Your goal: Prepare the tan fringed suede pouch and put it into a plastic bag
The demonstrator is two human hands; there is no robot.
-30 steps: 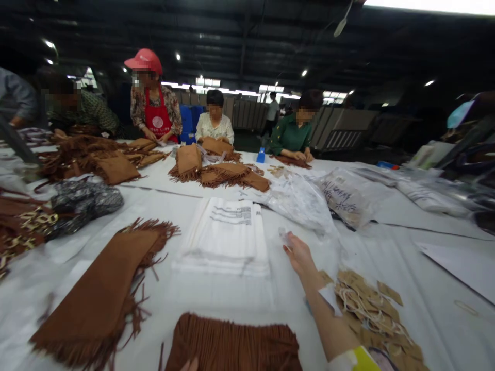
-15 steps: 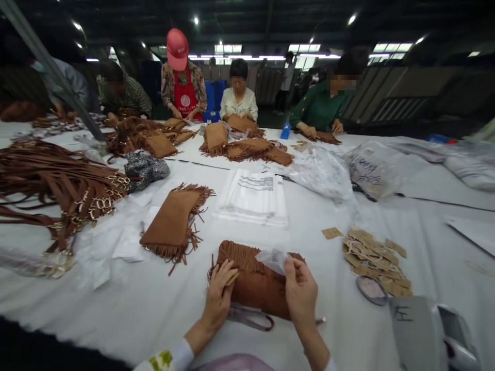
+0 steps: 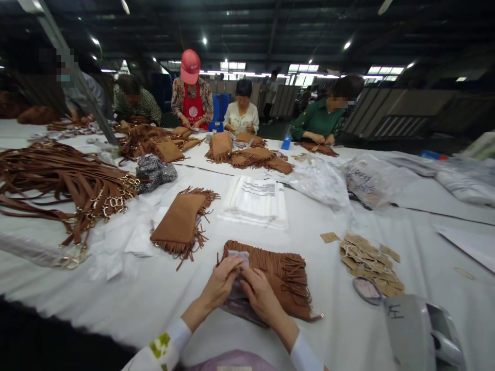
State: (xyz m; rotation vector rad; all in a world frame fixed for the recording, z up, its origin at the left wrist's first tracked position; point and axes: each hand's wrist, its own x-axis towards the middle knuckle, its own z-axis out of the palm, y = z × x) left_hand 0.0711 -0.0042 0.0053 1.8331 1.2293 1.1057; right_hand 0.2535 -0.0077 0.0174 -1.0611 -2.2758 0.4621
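Observation:
A brown fringed suede bag (image 3: pixel 284 275) lies on the white table (image 3: pixel 185 319) just in front of me. My left hand (image 3: pixel 221 283) and my right hand (image 3: pixel 260 295) meet over its near left end, fingers curled. Between their fingertips is a small clear plastic packet (image 3: pixel 238 256) with a white label. Under my hands the bag's greyish opening or lining shows. A second fringed bag (image 3: pixel 180 222) lies flat to the left, beyond my left hand.
A stack of white printed plastic bags (image 3: pixel 256 202) lies behind the bag. Brown paper tags with strings (image 3: pixel 369 256) and a small round lid (image 3: pixel 366 289) are at the right. Brown straps with buckles (image 3: pixel 73 188) pile up at the left. Several other people work at the table's far side.
My right hand came back from the far right with the small packet. Both hands have closed together over the bag's near end, and the packet now sits at its opening.

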